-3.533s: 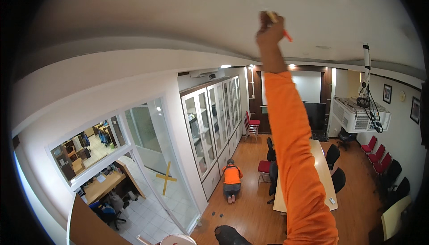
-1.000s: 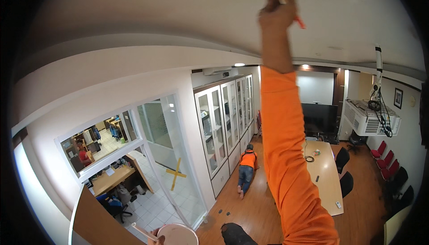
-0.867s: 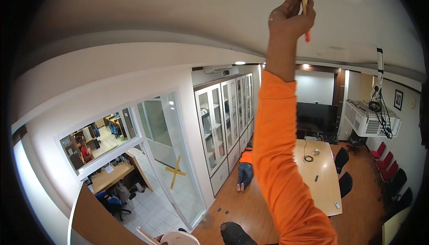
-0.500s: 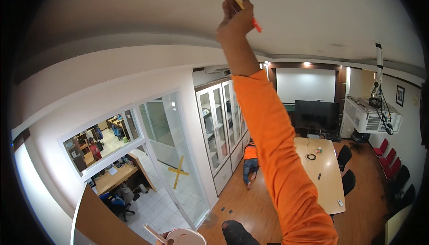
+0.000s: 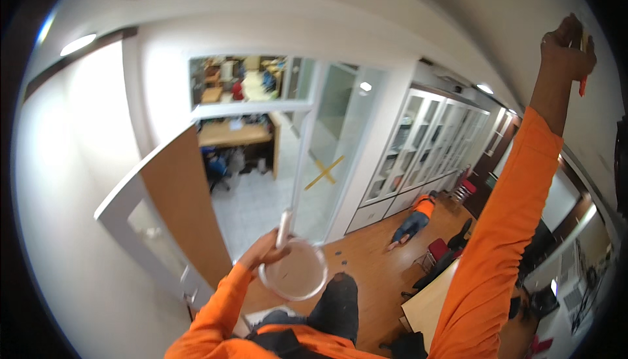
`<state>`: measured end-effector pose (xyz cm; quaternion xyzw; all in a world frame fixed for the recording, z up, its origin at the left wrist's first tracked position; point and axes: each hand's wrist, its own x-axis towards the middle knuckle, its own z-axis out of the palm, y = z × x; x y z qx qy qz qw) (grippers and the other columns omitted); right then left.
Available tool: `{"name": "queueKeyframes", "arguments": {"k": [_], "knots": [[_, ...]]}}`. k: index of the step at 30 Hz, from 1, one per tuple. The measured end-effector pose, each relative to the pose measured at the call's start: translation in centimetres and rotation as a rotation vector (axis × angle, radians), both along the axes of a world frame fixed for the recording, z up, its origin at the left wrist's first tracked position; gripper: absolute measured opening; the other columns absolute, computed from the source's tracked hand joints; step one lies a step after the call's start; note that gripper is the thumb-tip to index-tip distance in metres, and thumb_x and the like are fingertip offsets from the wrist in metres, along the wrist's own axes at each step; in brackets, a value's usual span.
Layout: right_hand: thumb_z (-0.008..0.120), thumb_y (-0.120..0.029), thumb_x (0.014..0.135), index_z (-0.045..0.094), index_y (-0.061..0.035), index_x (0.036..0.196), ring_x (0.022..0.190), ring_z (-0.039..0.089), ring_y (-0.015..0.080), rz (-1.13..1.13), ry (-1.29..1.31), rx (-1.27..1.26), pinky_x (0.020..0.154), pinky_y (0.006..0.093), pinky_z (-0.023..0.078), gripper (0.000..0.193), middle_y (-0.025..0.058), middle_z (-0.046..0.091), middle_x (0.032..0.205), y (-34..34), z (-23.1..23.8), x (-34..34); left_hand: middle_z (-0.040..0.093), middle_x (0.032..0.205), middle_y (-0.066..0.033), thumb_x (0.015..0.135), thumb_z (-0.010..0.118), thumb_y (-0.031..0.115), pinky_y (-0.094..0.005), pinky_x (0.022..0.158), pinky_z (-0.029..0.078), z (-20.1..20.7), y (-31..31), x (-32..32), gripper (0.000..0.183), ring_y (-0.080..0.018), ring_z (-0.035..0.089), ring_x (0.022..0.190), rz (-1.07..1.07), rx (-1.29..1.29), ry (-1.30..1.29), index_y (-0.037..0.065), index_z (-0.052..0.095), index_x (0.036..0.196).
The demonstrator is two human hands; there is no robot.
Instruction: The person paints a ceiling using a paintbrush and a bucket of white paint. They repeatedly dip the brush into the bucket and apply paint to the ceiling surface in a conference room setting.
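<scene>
My right hand (image 5: pixel 568 54) is raised at full reach to the ceiling (image 5: pixel 504 18), at the upper right. Its fingers are closed round a slim paintbrush (image 5: pixel 583 88) with a red handle end; the brush tip is close to the ceiling, and contact is hard to make out. Low in front of me, my left hand (image 5: pixel 264 249) grips the rim of a round white bucket (image 5: pixel 296 275). A pale stick (image 5: pixel 284 228) stands up beside those fingers, and the bucket holds something light-coloured. My bent knee (image 5: pixel 337 300) is just right of the bucket.
An open door (image 5: pixel 173 192) stands at left, beside a glass panel (image 5: pixel 330 149) with a yellow tape cross. White glass-fronted cabinets (image 5: pixel 425 143) line the wall. Another person (image 5: pixel 418 216) in orange is low on the wooden floor. A table (image 5: pixel 428 300) and chairs are below at right.
The view has swung left and tilted, so my right arm now appears farther right. My left hand and the bucket have come fully into sight. The right hand keeps its hold on the paintbrush.
</scene>
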<state>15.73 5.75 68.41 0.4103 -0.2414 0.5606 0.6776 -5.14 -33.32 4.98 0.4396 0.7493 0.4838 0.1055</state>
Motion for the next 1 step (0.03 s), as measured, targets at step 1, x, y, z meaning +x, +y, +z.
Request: {"name": "queueKeyframes", "arguments": {"k": [1], "knots": [[0.053,-0.025,0.094,0.06,0.0048,0.117,0.1,0.071,0.029,0.064,-0.029,-0.008,0.089,0.0336,0.059,0.038,0.0203,0.069,0.108,-0.27,-0.83,-2.48,0.065,0.118,-0.0251,0.082,0.068,0.033,-0.0446,0.096,0.048,1.77,0.1,0.72,0.052,-0.0396,0.061,0.11,0.091,-0.095,-0.021,0.004,0.062,0.125]]}}
